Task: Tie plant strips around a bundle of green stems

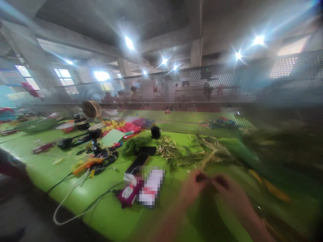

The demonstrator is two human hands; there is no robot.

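My left hand (193, 185) and my right hand (228, 188) meet over the green table (174, 218), fingertips pinched together and touching or almost touching. Motion blur smears both, and whatever they may hold between them is too small to make out. Just beyond the fingers lies a bunch of pale green artificial stems (214, 151). To its left is a clump of small cream-and-green sprigs (168, 148). Past my right hand, a blurred yellow-orange strip (275, 190) lies among dark greenery.
Left of my hands are a pixelated phone-like item (152, 186), a purple power block (128, 195), a dark phone (138, 162) and looping white cable (55, 211). Farther left lies an orange glue gun (87, 165). Pink petals (128, 127) and a perforated metal divider (161, 117) stand behind.
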